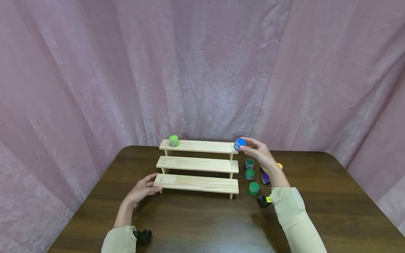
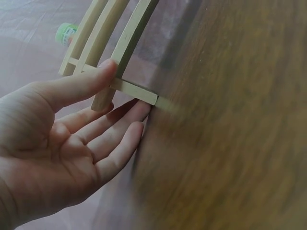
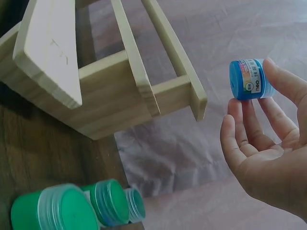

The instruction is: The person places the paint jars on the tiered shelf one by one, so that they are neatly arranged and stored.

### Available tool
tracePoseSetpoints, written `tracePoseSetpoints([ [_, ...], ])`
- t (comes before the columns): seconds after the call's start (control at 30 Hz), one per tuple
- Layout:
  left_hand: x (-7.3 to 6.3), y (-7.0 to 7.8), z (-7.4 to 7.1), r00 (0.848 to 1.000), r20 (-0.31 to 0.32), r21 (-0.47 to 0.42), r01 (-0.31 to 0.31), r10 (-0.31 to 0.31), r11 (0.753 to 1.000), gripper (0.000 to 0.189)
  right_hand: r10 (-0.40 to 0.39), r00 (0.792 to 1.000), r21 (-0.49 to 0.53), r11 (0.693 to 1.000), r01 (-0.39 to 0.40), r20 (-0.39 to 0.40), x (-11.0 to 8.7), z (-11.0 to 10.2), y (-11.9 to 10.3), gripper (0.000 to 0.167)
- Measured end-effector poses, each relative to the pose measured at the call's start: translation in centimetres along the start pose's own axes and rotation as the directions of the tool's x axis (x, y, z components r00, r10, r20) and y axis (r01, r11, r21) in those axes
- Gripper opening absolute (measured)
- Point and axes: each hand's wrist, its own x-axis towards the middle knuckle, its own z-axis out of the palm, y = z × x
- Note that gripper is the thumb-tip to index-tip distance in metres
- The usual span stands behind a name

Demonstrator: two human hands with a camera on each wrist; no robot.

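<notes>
Between thumb and fingers, my right hand (image 1: pixel 257 153) pinches a small blue paint jar (image 1: pixel 239 144) near the right end of the top shelf. In the right wrist view the jar (image 3: pixel 249 79) is held up apart from the wood, its label showing. My left hand (image 1: pixel 143 189) grips the left end of the lowest board of a three-tier wooden stand (image 1: pixel 196 183); in the left wrist view the thumb lies on the board (image 2: pixel 103 98) and the fingers reach beneath it. A light green jar (image 1: pixel 174 141) sits at the left of the top shelf.
Right of the stand, several green jars (image 1: pixel 254 188) stand in a row on the brown table (image 1: pixel 196 218). A purple jar (image 1: pixel 266 179) and a yellow-topped one (image 1: pixel 280 166) are partly behind the right forearm. A pink curtain (image 1: pixel 202 70) hangs behind the table.
</notes>
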Motion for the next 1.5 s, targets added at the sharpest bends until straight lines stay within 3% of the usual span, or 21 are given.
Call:
tracePoseSetpoints([
  [0.4,0.0,-0.2,0.3,1.0,0.004,-0.059,0.009,-0.009,0.998,0.077,-0.008,1.0,0.041,0.999,0.008,0.002,1.5,0.8,-0.7,0.056],
  [1.07,0.1,0.1,0.2,1.0,0.014,-0.057,-0.01,0.01,0.998,0.076,-0.032,0.999,0.072,0.997,0.03,0.027,3.1,3.3,-2.1,0.053],
  [1.5,0.1,0.1,0.7,0.999,0.031,-0.054,-0.015,0.017,0.998,0.077,-0.006,1.0,0.068,0.998,0.004,0.028,3.4,5.6,-2.1,0.049],
])
